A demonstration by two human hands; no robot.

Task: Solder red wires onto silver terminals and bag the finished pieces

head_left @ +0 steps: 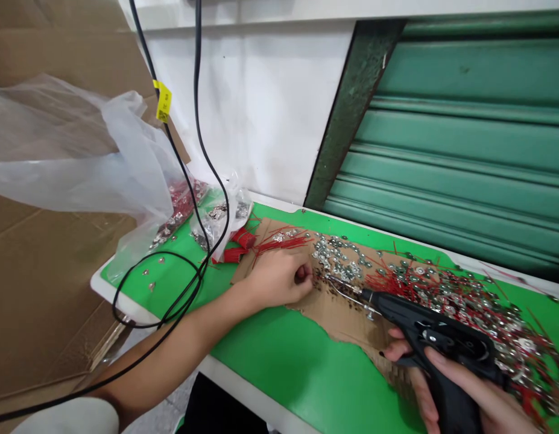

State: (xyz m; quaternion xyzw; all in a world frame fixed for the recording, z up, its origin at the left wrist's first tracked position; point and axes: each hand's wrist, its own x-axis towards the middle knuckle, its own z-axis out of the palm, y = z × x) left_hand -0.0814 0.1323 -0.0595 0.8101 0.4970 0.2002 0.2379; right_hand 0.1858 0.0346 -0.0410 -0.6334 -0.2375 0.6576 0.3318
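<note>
My left hand rests on a torn piece of brown cardboard, fingers curled in a pinch over something too small to name, beside a bundle of thin red wires. My right hand grips a black pistol-shaped soldering gun; its metal tip points left toward my left hand. Several small silver metal rings lie scattered on the cardboard. A large pile of red wires with rings attached spreads to the right.
The green table has a white edge. Clear plastic bags with more parts sit at the far left, in front of cardboard boxes. Black cables hang down and loop over the table. A green shutter stands behind.
</note>
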